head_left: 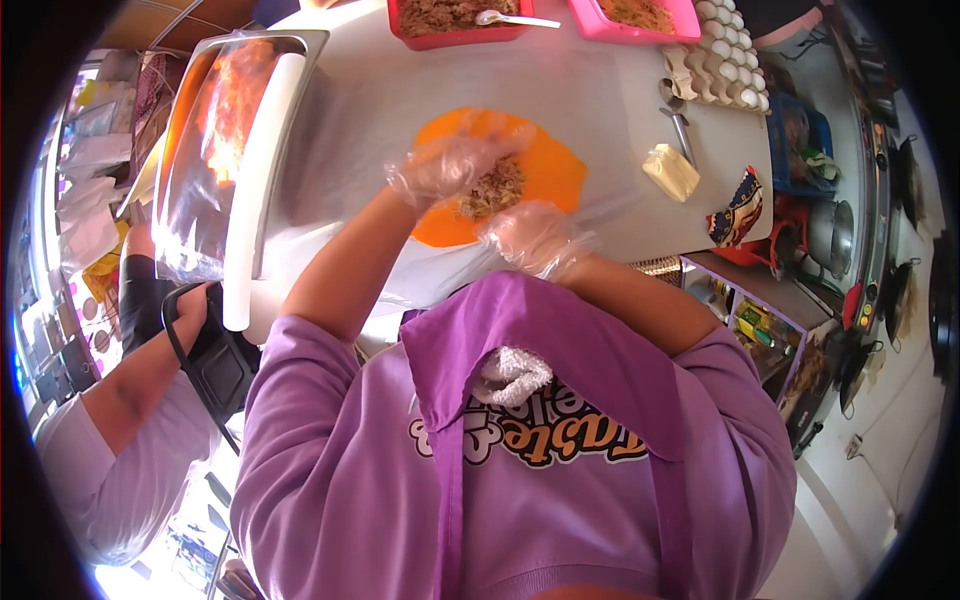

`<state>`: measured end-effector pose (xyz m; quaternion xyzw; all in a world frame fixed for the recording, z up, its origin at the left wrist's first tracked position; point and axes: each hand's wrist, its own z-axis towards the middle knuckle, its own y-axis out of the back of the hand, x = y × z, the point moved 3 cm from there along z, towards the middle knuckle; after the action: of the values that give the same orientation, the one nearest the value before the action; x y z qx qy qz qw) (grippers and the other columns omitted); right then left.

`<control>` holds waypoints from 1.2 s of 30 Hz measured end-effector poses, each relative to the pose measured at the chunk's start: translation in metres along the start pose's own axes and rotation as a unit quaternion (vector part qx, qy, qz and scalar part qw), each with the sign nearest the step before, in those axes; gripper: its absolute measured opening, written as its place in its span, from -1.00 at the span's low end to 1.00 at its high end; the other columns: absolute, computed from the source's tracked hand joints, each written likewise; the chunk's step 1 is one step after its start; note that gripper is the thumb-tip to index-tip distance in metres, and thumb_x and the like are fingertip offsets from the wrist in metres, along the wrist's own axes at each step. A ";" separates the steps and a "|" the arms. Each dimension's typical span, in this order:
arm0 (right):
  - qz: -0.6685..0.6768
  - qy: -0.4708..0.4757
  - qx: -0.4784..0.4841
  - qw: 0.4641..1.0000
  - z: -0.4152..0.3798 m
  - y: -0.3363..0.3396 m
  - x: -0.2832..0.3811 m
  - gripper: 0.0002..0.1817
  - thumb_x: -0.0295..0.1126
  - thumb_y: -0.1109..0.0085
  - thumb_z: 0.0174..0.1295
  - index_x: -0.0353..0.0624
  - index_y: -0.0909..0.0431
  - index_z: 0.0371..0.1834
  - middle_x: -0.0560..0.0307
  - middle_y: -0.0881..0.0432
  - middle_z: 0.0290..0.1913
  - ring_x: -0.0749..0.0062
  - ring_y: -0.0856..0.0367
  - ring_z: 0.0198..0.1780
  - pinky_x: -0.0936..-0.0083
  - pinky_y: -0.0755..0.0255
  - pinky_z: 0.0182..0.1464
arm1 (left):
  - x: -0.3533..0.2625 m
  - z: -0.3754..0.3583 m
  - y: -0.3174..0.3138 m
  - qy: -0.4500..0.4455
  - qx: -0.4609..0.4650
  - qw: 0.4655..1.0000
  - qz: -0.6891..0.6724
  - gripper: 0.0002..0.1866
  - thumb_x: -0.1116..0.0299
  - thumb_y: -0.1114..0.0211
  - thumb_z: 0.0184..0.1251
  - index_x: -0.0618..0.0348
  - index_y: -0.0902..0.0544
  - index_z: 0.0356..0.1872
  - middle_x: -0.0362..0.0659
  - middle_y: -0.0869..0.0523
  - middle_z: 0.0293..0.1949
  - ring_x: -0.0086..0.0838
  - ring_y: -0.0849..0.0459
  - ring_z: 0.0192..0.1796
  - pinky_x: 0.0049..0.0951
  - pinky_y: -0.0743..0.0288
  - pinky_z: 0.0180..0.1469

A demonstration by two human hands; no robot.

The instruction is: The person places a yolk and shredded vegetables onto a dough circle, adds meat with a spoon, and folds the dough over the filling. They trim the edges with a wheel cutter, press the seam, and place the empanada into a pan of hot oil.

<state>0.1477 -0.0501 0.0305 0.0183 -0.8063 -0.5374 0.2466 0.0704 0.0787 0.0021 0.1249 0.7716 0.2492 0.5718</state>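
A flat orange sheet of what looks like dough [555,170] lies on clear plastic film, with a heap of shredded brown filling [492,190] in its middle. My left hand [450,165], in a clear plastic glove, reaches over the sheet's far left part. Its fingers are stretched out toward the filling and somewhat blurred. Also gloved, my right hand [540,240] is at the sheet's near edge, close by the filling. The right fingers are curled in; whether anything is between them is hidden.
At left stand a metal tray [310,45] under plastic and a white roll [262,190]. Behind are a red tub [462,38] with a spoon and a pink tub [640,35]. Egg trays [700,80], a yellow block [670,172] and a wrapper [737,210] lie right. A person [125,430] is at left.
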 end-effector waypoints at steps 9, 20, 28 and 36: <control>-0.008 -0.003 0.036 0.999 0.008 0.009 -0.003 -0.79 -0.34 0.00 0.23 0.04 -0.65 -0.19 0.13 -0.70 -0.25 0.16 -0.68 -0.18 0.24 -0.55 -0.17 | 0.034 -0.031 -0.017 -0.066 -0.072 0.995 -0.005 -0.23 -0.34 0.17 0.35 -0.05 -0.29 0.42 -0.12 -0.36 0.40 -0.18 -0.28 0.43 -0.17 -0.05 0.45; -0.028 -0.031 0.069 0.997 0.011 0.005 -0.003 -0.72 -0.38 0.01 0.20 0.13 -0.68 -0.12 0.14 -0.70 -0.23 0.17 -0.68 -0.18 0.27 -0.56 -0.13 | 0.042 0.014 -0.011 -0.067 -0.041 0.989 0.129 -0.46 -0.02 0.28 0.48 -0.17 -0.34 0.39 0.00 -0.54 0.20 -0.05 -0.18 0.45 -0.10 0.24 0.53; -0.028 -0.033 0.072 0.996 0.009 0.001 -0.004 -0.70 -0.39 0.00 0.18 0.17 -0.68 -0.11 0.15 -0.71 -0.21 0.19 -0.69 -0.19 0.29 -0.57 -0.12 | 0.030 0.005 -0.015 -0.154 -0.042 0.948 0.274 -0.49 0.35 -0.02 0.27 -0.22 -0.46 0.28 -0.14 -0.73 -0.13 -0.21 -0.39 0.35 0.19 0.06 0.43; 0.017 -0.063 0.040 0.997 0.016 0.013 -0.013 -0.74 -0.42 -0.06 0.15 0.09 -0.71 -0.17 0.11 -0.70 -0.23 0.16 -0.68 -0.18 0.26 -0.54 -0.08 | 0.010 -0.036 0.048 -0.083 -0.096 0.968 -0.216 -0.53 0.35 -0.01 0.31 -0.09 -0.52 0.26 -0.14 -0.42 0.36 -0.18 -0.26 0.44 -0.28 -0.13 0.45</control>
<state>0.1555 -0.0268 0.0317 -0.0201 -0.8413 -0.5005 0.2034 0.0286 0.1153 0.0276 -0.0796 0.7025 0.1814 0.6836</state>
